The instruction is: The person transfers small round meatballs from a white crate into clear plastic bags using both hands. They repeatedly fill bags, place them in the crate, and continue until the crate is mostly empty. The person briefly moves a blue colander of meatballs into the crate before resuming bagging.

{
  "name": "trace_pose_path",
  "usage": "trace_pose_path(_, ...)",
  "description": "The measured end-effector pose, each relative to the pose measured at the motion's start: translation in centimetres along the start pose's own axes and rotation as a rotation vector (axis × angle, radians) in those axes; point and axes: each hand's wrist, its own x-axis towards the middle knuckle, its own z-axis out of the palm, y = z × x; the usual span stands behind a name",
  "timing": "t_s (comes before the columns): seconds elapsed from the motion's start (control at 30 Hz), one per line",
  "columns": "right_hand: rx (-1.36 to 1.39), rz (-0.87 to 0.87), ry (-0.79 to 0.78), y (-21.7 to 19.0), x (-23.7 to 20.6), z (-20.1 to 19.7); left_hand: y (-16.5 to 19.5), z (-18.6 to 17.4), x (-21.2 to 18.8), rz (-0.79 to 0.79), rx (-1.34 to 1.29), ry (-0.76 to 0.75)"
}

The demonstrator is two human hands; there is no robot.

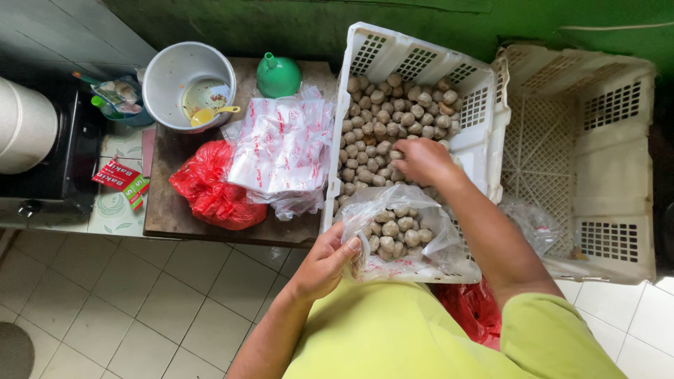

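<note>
Two hands: right hand (pixel 421 160) fingertips hidden among meatballs (pixel 382 116).

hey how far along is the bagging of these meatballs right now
Done: the clear bag already holds a good pile. In hand: left hand holds it open, right hand picks from the white crate. Left: many meatballs remain; a stack of empty bags waits.

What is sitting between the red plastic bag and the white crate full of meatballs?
In the head view, a stack of clear printed plastic bags lies between the red plastic bag and the white crate, overlapping the red bag's edge.
</note>
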Motion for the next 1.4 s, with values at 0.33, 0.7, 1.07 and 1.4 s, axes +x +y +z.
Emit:
trace_pose_path(0.33,0.508,-0.289,-0.218,-0.7,-12.5,-4.8,0.3,0.2,0.2,-0.024,-0.009,0.014)
trace_pose_path(0.7,-0.196,0.178,0.009,1.9,1.0,1.0,-0.2,0.2,-0.1,0.024,-0.017,0.027)
trace_pose_path(1.07,0.307,0.137,0.127,1.3,-3.7,-3.1,0.6,0.8,-0.3,0.041,-0.019,0.028)
trace_pose_path(1.4,0.773,-0.478,-0.188,-1.1,-6.6,-4.8,0.1,0.4,0.2,0.020,0.057,0.048)
